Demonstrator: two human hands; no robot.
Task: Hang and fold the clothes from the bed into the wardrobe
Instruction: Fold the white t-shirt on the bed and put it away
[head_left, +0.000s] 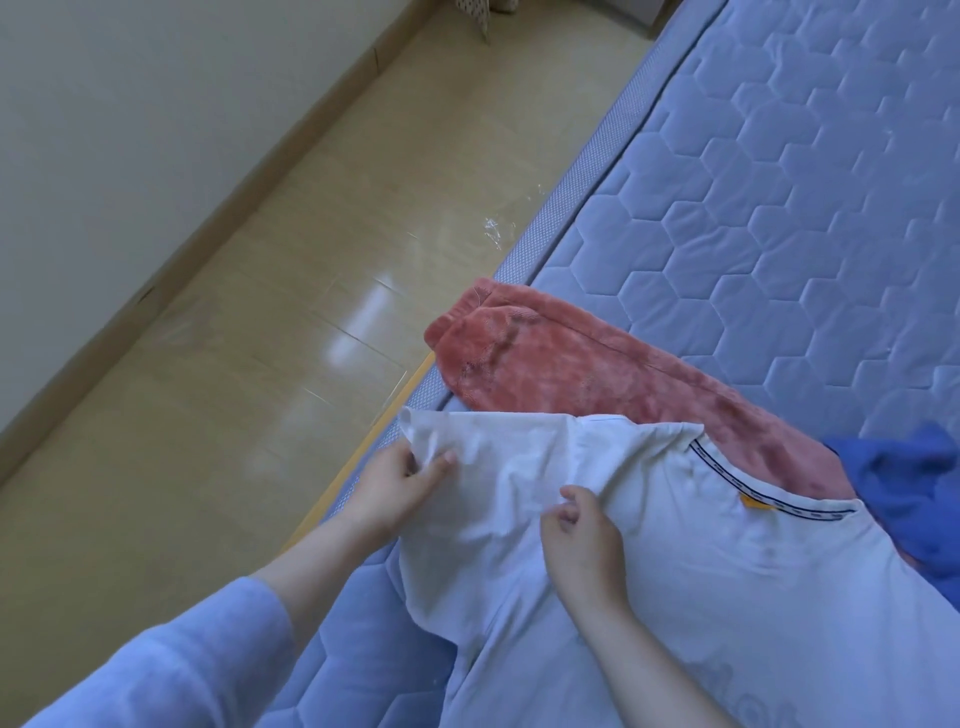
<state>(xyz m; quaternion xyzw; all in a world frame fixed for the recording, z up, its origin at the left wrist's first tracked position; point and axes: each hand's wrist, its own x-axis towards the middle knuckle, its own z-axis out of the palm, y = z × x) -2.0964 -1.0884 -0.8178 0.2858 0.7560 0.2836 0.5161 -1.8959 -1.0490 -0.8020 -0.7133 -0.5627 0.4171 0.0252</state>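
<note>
White T-shirt (727, 561) lies flat near the edge of the blue mattress (779, 208), with its neck hole facing up. The left hand (400, 486) pinches the end of the shirt's short sleeve (498, 467) between thumb and fingers. The right hand (584, 540) has curled fingers and pinches the cloth near the shoulder. Fuzzy pink trousers (561, 374) lie just behind the shirt, partly under it. A crumpled blue cloth (914, 483) sits on the right. Beside the bed is a shiny tan floor (260, 312).

Soft daylight, floor (358, 325) glare, perhaps slight blur
</note>
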